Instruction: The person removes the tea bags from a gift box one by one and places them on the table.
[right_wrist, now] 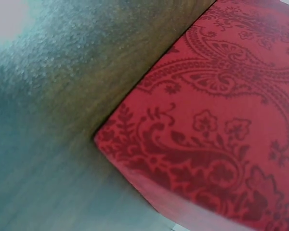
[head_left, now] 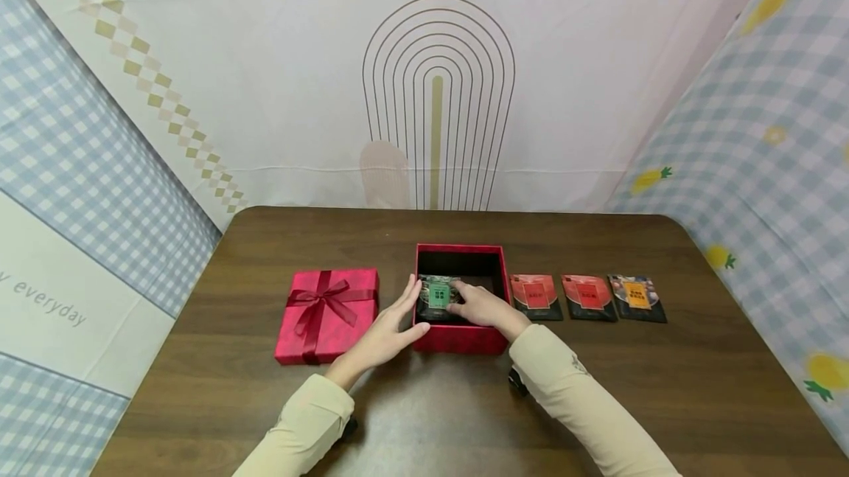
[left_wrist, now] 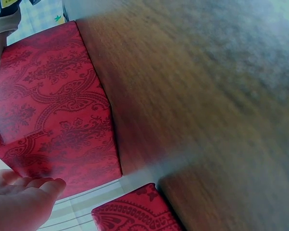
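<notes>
A red patterned gift box (head_left: pixel 459 340) stands without its lid in the middle of the table, its inside dark. My left hand (head_left: pixel 391 326) rests against the box's left side and front corner, fingers extended. In the left wrist view its fingertips (left_wrist: pixel 43 185) touch the red wall. My right hand (head_left: pixel 483 306) reaches into the box, its thumb and fingers spread apart on the right part of a dark packet with a green label (head_left: pixel 438 295). That packet lies in the left half of the box. The right wrist view shows only the box's wall (right_wrist: pixel 212 110) and the table.
Left of the box lies its red lid (head_left: pixel 348 326) with a dark ribbon bow. To the right, two red-and-black packets (head_left: pixel 533 295) (head_left: pixel 589 296) and one with an orange label (head_left: pixel 637 296) lie in a row on the wooden table (head_left: pixel 424 418). A printed cloth hangs behind.
</notes>
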`<control>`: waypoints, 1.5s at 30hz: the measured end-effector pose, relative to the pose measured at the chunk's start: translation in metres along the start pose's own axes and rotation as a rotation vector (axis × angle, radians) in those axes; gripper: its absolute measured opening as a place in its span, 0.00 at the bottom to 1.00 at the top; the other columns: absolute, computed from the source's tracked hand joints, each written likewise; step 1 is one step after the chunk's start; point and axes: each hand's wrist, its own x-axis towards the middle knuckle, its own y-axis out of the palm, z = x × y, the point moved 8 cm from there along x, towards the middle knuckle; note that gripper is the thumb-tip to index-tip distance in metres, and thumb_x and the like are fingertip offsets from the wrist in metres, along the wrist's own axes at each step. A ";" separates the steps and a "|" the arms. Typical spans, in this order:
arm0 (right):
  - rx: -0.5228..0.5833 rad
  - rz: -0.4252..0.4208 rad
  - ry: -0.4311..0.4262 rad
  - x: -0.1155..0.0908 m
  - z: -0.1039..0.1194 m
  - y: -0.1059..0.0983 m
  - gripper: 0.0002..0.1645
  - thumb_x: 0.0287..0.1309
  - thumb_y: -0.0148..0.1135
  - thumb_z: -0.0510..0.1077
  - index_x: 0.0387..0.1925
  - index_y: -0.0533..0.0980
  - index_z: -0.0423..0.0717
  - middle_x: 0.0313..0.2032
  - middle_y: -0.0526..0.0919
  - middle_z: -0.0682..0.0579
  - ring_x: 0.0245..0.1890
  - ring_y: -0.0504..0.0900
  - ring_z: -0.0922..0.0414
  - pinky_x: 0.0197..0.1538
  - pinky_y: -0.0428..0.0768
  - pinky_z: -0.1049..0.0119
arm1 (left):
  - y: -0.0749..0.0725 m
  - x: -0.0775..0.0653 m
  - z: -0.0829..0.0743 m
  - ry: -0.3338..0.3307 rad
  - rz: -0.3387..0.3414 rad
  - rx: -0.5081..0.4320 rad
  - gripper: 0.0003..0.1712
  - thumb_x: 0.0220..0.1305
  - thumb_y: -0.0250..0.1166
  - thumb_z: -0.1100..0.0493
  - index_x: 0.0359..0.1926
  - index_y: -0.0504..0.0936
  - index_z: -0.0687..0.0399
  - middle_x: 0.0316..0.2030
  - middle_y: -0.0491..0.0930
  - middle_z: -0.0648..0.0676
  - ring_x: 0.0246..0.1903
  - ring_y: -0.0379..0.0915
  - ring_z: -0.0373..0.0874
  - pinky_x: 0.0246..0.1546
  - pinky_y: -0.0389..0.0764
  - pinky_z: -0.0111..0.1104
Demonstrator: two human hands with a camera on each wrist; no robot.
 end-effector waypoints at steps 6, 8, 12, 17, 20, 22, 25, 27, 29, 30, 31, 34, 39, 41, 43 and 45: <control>0.012 -0.045 0.004 0.001 0.000 -0.004 0.30 0.60 0.54 0.44 0.61 0.63 0.35 0.58 0.69 0.36 0.59 0.68 0.43 0.59 0.65 0.49 | 0.000 0.001 0.002 -0.013 0.000 0.000 0.40 0.64 0.57 0.56 0.70 0.46 0.55 0.70 0.38 0.60 0.67 0.45 0.55 0.61 0.54 0.52; 0.022 -0.067 0.009 0.001 0.000 -0.006 0.29 0.60 0.54 0.44 0.61 0.64 0.35 0.58 0.70 0.37 0.59 0.68 0.44 0.59 0.65 0.49 | 0.000 0.001 0.001 -0.015 -0.002 0.001 0.40 0.64 0.57 0.56 0.70 0.46 0.55 0.70 0.38 0.60 0.67 0.45 0.55 0.62 0.54 0.52; 0.040 -0.119 -0.008 0.000 0.001 -0.011 0.27 0.60 0.55 0.43 0.59 0.66 0.36 0.54 0.72 0.36 0.56 0.69 0.44 0.57 0.67 0.49 | 0.000 0.000 0.000 -0.003 -0.007 0.010 0.40 0.63 0.57 0.57 0.70 0.46 0.56 0.70 0.38 0.61 0.67 0.45 0.56 0.62 0.53 0.52; 0.074 -0.171 -0.076 -0.002 0.006 -0.016 0.25 0.59 0.55 0.42 0.56 0.69 0.35 0.44 0.76 0.40 0.43 0.73 0.49 0.47 0.72 0.52 | 0.000 0.000 0.000 0.018 -0.010 0.019 0.40 0.64 0.57 0.57 0.70 0.46 0.59 0.70 0.38 0.61 0.67 0.44 0.56 0.62 0.53 0.51; 0.109 -0.163 -0.114 -0.003 0.008 -0.016 0.25 0.59 0.55 0.42 0.57 0.69 0.35 0.42 0.76 0.41 0.40 0.75 0.50 0.43 0.73 0.55 | 0.000 -0.001 -0.001 0.018 -0.006 0.018 0.40 0.64 0.57 0.57 0.70 0.46 0.59 0.70 0.38 0.59 0.67 0.44 0.55 0.62 0.53 0.51; 0.136 -0.143 -0.138 -0.005 0.010 -0.015 0.25 0.60 0.54 0.42 0.57 0.68 0.35 0.45 0.76 0.41 0.41 0.76 0.50 0.44 0.74 0.55 | 0.000 -0.001 -0.001 0.017 -0.003 0.016 0.40 0.64 0.57 0.57 0.70 0.46 0.59 0.70 0.37 0.58 0.67 0.44 0.55 0.62 0.53 0.51; 0.162 -0.104 -0.154 -0.006 0.012 -0.011 0.26 0.61 0.53 0.43 0.60 0.66 0.36 0.54 0.72 0.39 0.48 0.75 0.47 0.50 0.73 0.52 | 0.000 -0.001 -0.001 0.021 -0.001 0.015 0.40 0.64 0.57 0.56 0.70 0.47 0.60 0.70 0.38 0.60 0.67 0.45 0.56 0.61 0.54 0.52; 0.163 -0.077 -0.164 -0.006 0.013 -0.009 0.27 0.63 0.51 0.43 0.61 0.64 0.37 0.59 0.68 0.39 0.54 0.72 0.45 0.54 0.69 0.50 | 0.000 -0.001 -0.001 0.022 0.000 0.018 0.40 0.64 0.57 0.56 0.70 0.47 0.60 0.70 0.38 0.61 0.67 0.45 0.56 0.61 0.54 0.52; 0.149 -0.058 -0.175 -0.005 0.014 -0.007 0.28 0.63 0.50 0.44 0.62 0.63 0.37 0.61 0.66 0.39 0.58 0.68 0.45 0.57 0.66 0.49 | 0.000 -0.001 -0.001 0.021 0.000 0.020 0.40 0.64 0.57 0.57 0.70 0.47 0.60 0.70 0.39 0.62 0.66 0.45 0.55 0.62 0.54 0.51; 0.141 -0.052 -0.178 -0.005 0.014 -0.007 0.28 0.64 0.50 0.44 0.62 0.63 0.37 0.61 0.66 0.39 0.60 0.67 0.45 0.58 0.65 0.48 | 0.000 -0.001 -0.001 0.020 0.000 0.022 0.40 0.64 0.57 0.56 0.70 0.47 0.60 0.70 0.39 0.62 0.66 0.45 0.55 0.61 0.54 0.51; 0.137 -0.048 -0.182 -0.005 0.015 -0.007 0.28 0.64 0.49 0.44 0.62 0.63 0.36 0.62 0.66 0.39 0.61 0.65 0.45 0.59 0.64 0.48 | 0.000 -0.001 -0.001 0.020 -0.001 0.022 0.40 0.64 0.57 0.57 0.70 0.47 0.60 0.70 0.39 0.62 0.66 0.45 0.55 0.61 0.54 0.51; 0.137 -0.048 -0.183 -0.004 0.015 -0.007 0.27 0.65 0.49 0.44 0.62 0.63 0.35 0.61 0.66 0.39 0.60 0.66 0.45 0.59 0.65 0.48 | 0.000 -0.001 -0.002 0.017 -0.003 0.019 0.40 0.64 0.57 0.56 0.70 0.47 0.60 0.70 0.38 0.62 0.67 0.45 0.55 0.61 0.54 0.51; 0.163 -0.111 -0.184 -0.005 0.014 -0.014 0.25 0.64 0.49 0.43 0.60 0.67 0.35 0.58 0.70 0.39 0.54 0.73 0.46 0.54 0.70 0.50 | 0.000 -0.001 -0.002 0.019 -0.003 0.014 0.40 0.64 0.57 0.57 0.69 0.47 0.62 0.70 0.38 0.61 0.67 0.45 0.56 0.61 0.54 0.52; 0.171 -0.156 -0.185 -0.006 0.014 -0.018 0.24 0.63 0.51 0.43 0.58 0.69 0.36 0.56 0.73 0.40 0.52 0.75 0.47 0.52 0.73 0.52 | 0.000 -0.001 -0.002 0.019 -0.003 0.016 0.40 0.64 0.57 0.57 0.69 0.47 0.62 0.70 0.38 0.61 0.67 0.45 0.56 0.61 0.54 0.52; 0.179 -0.199 -0.189 -0.008 0.014 -0.023 0.23 0.62 0.52 0.43 0.57 0.70 0.36 0.54 0.74 0.40 0.49 0.78 0.48 0.49 0.75 0.54 | 0.000 -0.001 -0.002 0.019 -0.003 0.014 0.40 0.64 0.57 0.57 0.69 0.47 0.63 0.70 0.38 0.61 0.67 0.44 0.56 0.62 0.54 0.52; 0.196 -0.232 -0.193 -0.010 0.015 -0.027 0.23 0.60 0.55 0.42 0.56 0.71 0.36 0.53 0.76 0.40 0.46 0.79 0.50 0.47 0.76 0.55 | -0.001 -0.001 -0.002 0.019 -0.004 0.014 0.40 0.64 0.57 0.57 0.69 0.47 0.63 0.70 0.38 0.61 0.67 0.44 0.56 0.62 0.53 0.52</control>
